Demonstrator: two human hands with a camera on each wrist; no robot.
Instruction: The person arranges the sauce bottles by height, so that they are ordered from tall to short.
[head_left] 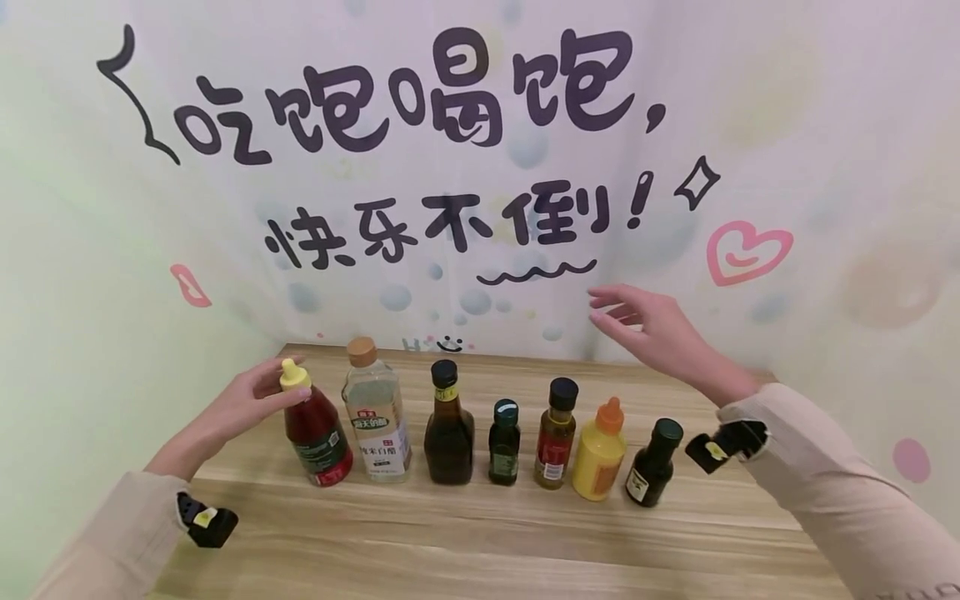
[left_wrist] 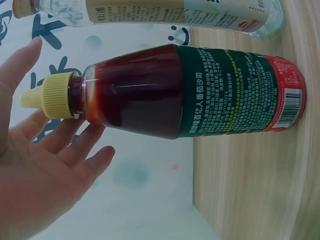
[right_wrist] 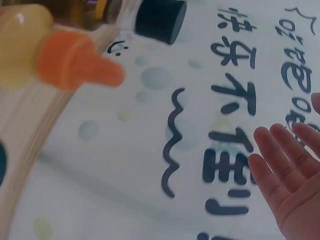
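Hands, two, both in beige sleeves with a black device at each wrist. Left hand (head_left: pixel 234 410): reached forward, thumb and fingers loosely spread about the yellow cap (head_left: pixel 295 377) and neck of the red sauce bottle (head_left: pixel 318 440), not closed round it; contact could not be told. Right hand (head_left: pixel 658 335): raised in front of the printed backdrop (head_left: pixel 457 250), fingers loosely extended, grasping nothing.

Bottles, seven, upright in one row on the tabletop (head_left: pixel 450 542). From the left: one red sauce bottle, at the row's left end; one clear bottle (head_left: pixel 377 421), tan cap; one tall dark bottle (head_left: pixel 448 446); one small green-capped bottle (head_left: pixel 505 446); one red-labelled bottle (head_left: pixel 556 446); one yellow squeeze bottle (head_left: pixel 598 458), orange cap; one short dark bottle (head_left: pixel 655 467).
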